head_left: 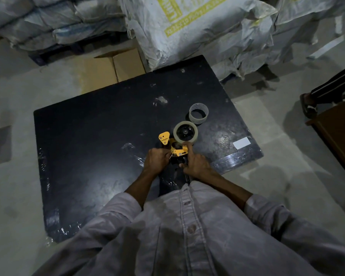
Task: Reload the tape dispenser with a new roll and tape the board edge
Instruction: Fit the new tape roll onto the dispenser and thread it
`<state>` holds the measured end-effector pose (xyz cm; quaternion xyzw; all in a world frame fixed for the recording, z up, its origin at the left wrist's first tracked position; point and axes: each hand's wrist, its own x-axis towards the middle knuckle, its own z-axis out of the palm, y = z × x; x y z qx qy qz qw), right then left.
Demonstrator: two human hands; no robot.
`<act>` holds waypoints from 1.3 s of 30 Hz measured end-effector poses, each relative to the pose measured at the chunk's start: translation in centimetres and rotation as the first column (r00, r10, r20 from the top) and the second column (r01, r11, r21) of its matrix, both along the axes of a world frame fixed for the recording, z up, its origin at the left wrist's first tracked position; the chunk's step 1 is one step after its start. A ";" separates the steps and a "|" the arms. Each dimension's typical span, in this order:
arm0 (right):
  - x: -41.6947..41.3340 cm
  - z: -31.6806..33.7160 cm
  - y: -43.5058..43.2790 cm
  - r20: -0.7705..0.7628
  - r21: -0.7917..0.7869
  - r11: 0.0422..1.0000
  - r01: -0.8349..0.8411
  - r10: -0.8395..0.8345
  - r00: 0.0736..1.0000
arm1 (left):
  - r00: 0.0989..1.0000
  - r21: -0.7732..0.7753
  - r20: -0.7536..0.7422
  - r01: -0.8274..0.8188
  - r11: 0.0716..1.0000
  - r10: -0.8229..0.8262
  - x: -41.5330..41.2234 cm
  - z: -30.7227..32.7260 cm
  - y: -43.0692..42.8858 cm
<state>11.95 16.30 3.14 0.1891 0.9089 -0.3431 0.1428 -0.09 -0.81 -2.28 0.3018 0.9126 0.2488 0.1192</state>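
A yellow and black tape dispenser [176,149] lies on the big black board [100,148] near its front right part. A roll of clear tape [185,132] sits on the dispenser's hub. My left hand [156,159] grips the dispenser's left side near the blade end. My right hand [194,163] holds its handle, with the forefinger stretched up against the roll. An empty pale tape core [198,113] stands on the board just beyond the roll.
The board lies on a concrete floor. White woven sacks [197,26] are stacked behind it, with flat cardboard [116,66] at the back left. Another person's sandalled foot [309,106] and a brown wooden piece of furniture [339,132] are at the right. A white label [241,142] sits on the board's right part.
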 end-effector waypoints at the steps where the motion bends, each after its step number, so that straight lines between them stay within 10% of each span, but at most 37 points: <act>1: -0.1 -0.1 0.0 0.003 0.003 1.000 0.001 -0.001 1.000 | 1.000 0.028 0.004 -0.014 0.999 0.014 0.2 0.0 -0.4; 17: -1.0 -1.2 0.4 0.110 0.085 0.996 0.008 -0.018 0.994 | 0.982 -0.015 0.035 -0.187 0.982 0.187 2.0 -0.4 -5.8; 39: 0.5 -1.7 -0.1 -0.042 0.106 0.994 -0.004 0.008 0.999 | 0.994 -0.061 -0.060 0.093 0.994 -0.096 1.7 -0.7 -9.3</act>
